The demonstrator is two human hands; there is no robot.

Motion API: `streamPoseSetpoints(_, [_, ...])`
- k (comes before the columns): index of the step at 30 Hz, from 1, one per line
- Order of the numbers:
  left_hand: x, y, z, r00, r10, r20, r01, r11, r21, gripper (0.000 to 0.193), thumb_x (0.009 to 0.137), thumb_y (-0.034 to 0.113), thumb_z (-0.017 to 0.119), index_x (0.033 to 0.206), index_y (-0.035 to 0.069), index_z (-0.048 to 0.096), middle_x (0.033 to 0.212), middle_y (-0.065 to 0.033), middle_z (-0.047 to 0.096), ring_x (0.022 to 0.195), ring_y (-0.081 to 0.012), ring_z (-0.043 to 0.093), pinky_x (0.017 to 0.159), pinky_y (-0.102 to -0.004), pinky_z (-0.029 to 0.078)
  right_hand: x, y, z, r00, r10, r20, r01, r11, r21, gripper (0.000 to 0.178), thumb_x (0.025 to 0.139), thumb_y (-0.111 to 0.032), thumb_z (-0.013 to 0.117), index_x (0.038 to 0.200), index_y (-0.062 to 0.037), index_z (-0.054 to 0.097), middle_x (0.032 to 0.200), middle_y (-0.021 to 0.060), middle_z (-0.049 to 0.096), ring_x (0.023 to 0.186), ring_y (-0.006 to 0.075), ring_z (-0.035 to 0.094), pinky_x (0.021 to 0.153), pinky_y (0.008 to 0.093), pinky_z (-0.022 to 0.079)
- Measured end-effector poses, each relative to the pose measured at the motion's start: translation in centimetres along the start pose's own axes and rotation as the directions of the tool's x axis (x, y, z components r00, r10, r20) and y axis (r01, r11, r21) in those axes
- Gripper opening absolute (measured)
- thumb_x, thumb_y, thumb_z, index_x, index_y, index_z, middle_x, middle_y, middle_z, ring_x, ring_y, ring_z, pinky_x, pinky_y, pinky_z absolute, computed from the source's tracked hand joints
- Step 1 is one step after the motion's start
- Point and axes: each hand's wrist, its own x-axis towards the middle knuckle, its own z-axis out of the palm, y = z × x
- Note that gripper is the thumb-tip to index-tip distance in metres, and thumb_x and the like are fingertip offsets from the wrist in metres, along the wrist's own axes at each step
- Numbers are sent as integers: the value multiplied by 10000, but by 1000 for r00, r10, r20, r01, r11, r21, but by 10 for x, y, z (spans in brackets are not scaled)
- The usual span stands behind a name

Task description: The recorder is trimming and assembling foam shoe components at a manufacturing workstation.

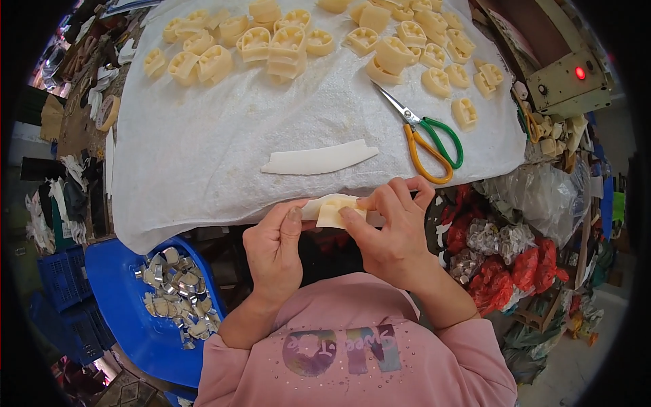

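Note:
My left hand (277, 241) is closed, pinching the end of a curved white strip (313, 207) between thumb and fingers. Against that strip lies a small cream-coloured moulded piece (332, 214), gripped by the thumb and fingers of my right hand (393, 227). Both hands are close together at the near edge of the white-covered table. My fingers hide part of the strip and the piece. A second white strip (320, 159) lies flat just beyond my hands. To its right rest scissors (424, 139) with one orange and one green handle, blades partly apart.
Several cream moulded pieces (290, 47) are spread along the far side of the white cloth (196, 136). A blue tub (112, 271) of metal-rimmed parts stands at lower left. Red and clear plastic bags (529, 268) sit at right, below a box with a red light (580, 73).

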Motion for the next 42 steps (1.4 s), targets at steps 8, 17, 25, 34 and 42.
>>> streamPoseSetpoints(8, [-2, -5, 8, 998, -27, 62, 23, 998, 55, 351, 984, 217, 459, 1039, -94, 612, 927, -128, 647, 839, -154, 629, 759, -275, 548, -7, 1, -2, 989, 84, 121, -91, 994, 56, 307, 623, -40, 634, 905, -152, 588, 741, 55, 409, 727, 234, 460, 687, 406, 245])
streamPoseSetpoints(17, [-4, -3, 14, 988, -34, 154, -5, 969, 245, 325, 987, 168, 438, 1065, -100, 605, 924, -142, 666, 852, -164, 640, 780, -290, 547, -12, 3, -1, 972, 104, 210, -120, 991, 65, 249, 642, -49, 628, 872, -117, 562, 729, 71, 416, 678, 236, 474, 677, 400, 259])
streamPoseSetpoints(25, [-6, -6, 19, 948, 223, 228, -313, 783, 538, 251, 915, 35, 499, 1130, -82, 558, 800, -200, 633, 628, -268, 654, 584, -310, 509, -21, 4, 14, 982, 88, 167, -95, 995, 34, 255, 669, -85, 628, 912, -113, 557, 730, 69, 413, 681, 229, 485, 702, 412, 280])
streamPoseSetpoints(34, [7, -26, -4, 848, -194, 494, 366, 887, -280, 529, 992, 367, 366, 1332, -35, 420, 1188, -134, 539, 1070, -192, 542, 860, -331, 465, -26, 23, 20, 997, 82, 3, -76, 911, 405, 414, 612, -17, 707, 1004, -120, 626, 777, 6, 487, 731, 172, 489, 757, 390, 268])
streamPoseSetpoints(42, [11, -34, 2, 580, -246, 776, 756, 519, -400, 495, 921, 420, 455, 1284, 89, 394, 1081, -105, 541, 911, -192, 546, 765, -301, 441, -24, 23, 11, 993, 27, 118, -87, 841, 534, 459, 601, 14, 687, 1036, -117, 622, 812, 14, 466, 755, 173, 488, 789, 404, 282])
